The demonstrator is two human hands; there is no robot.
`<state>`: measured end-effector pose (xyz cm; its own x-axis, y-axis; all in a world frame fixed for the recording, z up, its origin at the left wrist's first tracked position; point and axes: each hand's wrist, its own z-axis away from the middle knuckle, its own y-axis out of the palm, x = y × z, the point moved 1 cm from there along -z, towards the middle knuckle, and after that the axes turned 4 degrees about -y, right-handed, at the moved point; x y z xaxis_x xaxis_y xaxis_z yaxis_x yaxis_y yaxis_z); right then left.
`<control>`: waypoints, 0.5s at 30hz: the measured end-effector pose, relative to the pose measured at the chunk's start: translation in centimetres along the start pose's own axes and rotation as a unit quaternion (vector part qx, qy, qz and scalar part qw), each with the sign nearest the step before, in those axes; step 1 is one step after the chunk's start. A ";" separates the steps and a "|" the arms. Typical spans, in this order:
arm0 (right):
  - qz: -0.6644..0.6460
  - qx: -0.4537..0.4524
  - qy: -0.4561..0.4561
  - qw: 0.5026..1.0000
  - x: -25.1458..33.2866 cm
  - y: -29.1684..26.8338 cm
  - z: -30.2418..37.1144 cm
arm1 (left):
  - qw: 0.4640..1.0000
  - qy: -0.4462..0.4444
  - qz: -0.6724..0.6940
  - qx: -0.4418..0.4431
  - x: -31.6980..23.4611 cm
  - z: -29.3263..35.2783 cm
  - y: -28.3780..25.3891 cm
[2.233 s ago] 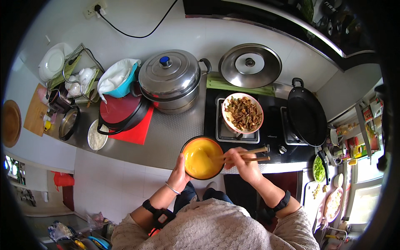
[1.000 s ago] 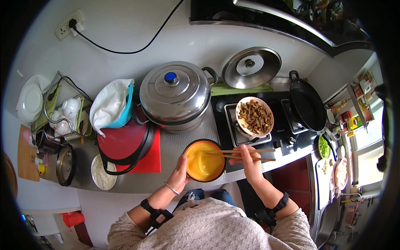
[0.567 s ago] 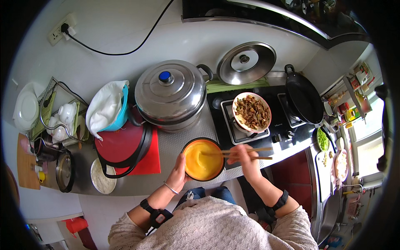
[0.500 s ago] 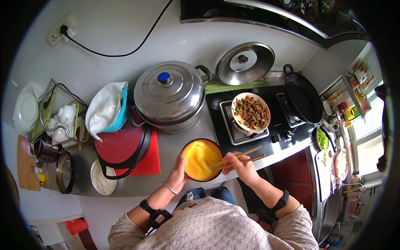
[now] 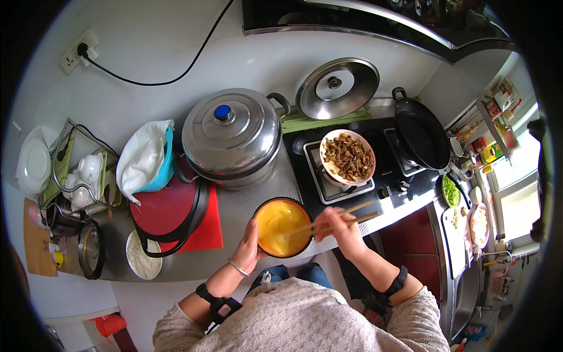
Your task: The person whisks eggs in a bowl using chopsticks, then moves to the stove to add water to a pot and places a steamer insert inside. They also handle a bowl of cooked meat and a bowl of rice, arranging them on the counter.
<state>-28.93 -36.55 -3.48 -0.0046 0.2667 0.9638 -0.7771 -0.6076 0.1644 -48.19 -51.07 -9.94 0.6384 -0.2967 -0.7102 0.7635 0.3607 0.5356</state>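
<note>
A dark-rimmed bowl [image 5: 258, 234] of yellow beaten egg [image 5: 280, 226] is held in front of my body, over the counter's front edge. My left hand [image 5: 247, 249] grips the bowl's left side, thumb up along the wall. My right hand [image 5: 340, 230] is closed around a pair of wooden chopsticks [image 5: 365, 217]. Their tips reach into the egg and are smeared by motion. Just beyond, a bowl of browned chopped food [image 5: 350, 157] stands on the left burner of the black gas stove [image 5: 384, 175].
A large steel steamer pot [image 5: 233, 132] stands left of the stove. Left of it are a red lidded pan [image 5: 166, 214], a blue basin with white cloth [image 5: 143, 158] and a dish rack [image 5: 73, 170]. A black frying pan [image 5: 422, 135] sits on the right burner; a steel lid [image 5: 339, 88] leans behind.
The chopsticks have swept through the egg, whose surface looks more stirred. Both hands keep their holds. The whole view has shifted slightly.
</note>
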 end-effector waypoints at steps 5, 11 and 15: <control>0.071 0.057 0.036 0.995 -0.1 -0.1 0.3 | 1.000 -0.012 0.005 0.013 0.0 -0.1 0.2; 0.080 0.065 0.028 0.994 0.2 0.1 0.2 | 1.000 -0.016 -0.013 -0.022 -0.1 0.1 0.6; 0.057 -0.057 -0.089 0.993 -1.3 -1.1 -0.4 | 1.000 -0.007 0.002 -0.021 -0.2 -0.1 1.1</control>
<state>-28.32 -35.87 -5.02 0.0063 0.0590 0.9982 -0.8440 -0.5350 0.0370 -47.49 -50.57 -9.28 0.6432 -0.3068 -0.7015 0.7560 0.3993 0.5186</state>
